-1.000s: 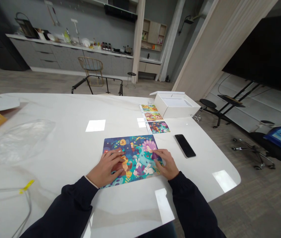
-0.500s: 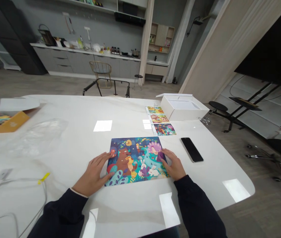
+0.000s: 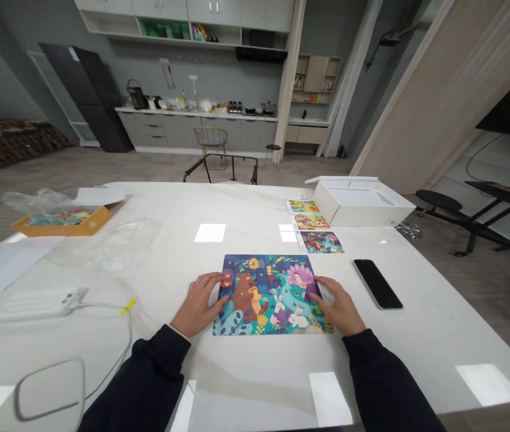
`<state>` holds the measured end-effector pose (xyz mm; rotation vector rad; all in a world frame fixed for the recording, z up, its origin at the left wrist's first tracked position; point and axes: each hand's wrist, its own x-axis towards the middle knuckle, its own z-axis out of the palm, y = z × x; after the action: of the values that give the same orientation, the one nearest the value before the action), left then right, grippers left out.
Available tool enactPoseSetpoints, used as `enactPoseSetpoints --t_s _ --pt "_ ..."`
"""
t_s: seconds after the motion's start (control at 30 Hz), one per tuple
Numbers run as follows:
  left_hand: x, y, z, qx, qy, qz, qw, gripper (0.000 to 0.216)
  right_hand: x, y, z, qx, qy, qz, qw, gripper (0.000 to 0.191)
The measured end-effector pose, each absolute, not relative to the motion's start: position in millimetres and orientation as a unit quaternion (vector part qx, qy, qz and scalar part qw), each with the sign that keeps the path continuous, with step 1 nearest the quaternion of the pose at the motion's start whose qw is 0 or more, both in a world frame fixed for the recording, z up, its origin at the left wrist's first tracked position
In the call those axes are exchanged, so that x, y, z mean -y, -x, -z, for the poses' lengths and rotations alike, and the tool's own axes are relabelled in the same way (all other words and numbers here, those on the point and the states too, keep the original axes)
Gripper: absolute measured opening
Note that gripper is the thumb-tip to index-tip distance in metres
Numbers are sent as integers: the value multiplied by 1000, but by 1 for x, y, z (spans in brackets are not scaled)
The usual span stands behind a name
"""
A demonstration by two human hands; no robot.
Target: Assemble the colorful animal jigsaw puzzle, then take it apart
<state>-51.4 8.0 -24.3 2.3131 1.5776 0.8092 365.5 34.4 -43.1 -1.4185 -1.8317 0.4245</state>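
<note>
A colourful puzzle (image 3: 264, 294) with a bear, rabbits and a peacock lies flat on the white table in front of me. I cannot make out any seams in it. My left hand (image 3: 198, 305) grips its left edge, fingertips near the upper part and thumb lower down. On the opposite edge, my right hand (image 3: 338, 305) holds on in the same way, its thumb over the picture. Behind the puzzle is a printed strip (image 3: 312, 222) with three small pictures; the nearest matches the puzzle.
To the right lies a black phone (image 3: 377, 284). An opened white box (image 3: 367, 204) stands behind it. At left are an orange box (image 3: 88, 223) of colourful bits, crumpled clear plastic (image 3: 126, 240), paper (image 3: 12, 264), and a white power strip (image 3: 43, 303) with its cable.
My view has swung left and up, bringing more of the table's left side into sight. Both hands keep their places on the puzzle, which seems turned very slightly.
</note>
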Motion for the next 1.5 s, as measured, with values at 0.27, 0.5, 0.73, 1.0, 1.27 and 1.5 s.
enactPoseSetpoints --t_s 0.27,0.5,0.73,1.0,1.27,1.5 --pt "-96 48 37 -542 -769 -320 111 43 -94 -296 -10 744 509 -222 370 49" --pt "-111 51 41 -530 -778 -319 111 30 -114 -163 35 823 430 -196 316 43" --pt "-115 47 36 -544 -757 -334 138 28 -111 -153 61 839 436 -159 284 50" --pt "-110 52 37 -523 -724 -387 229 40 -110 -152 57 837 444 -149 285 50" --pt "-94 50 29 -486 -737 -423 206 23 -110 -153 55 847 438 -132 272 39" --pt "-91 43 28 -493 -721 -448 190 9 -111 -152 51 845 445 -138 264 34"
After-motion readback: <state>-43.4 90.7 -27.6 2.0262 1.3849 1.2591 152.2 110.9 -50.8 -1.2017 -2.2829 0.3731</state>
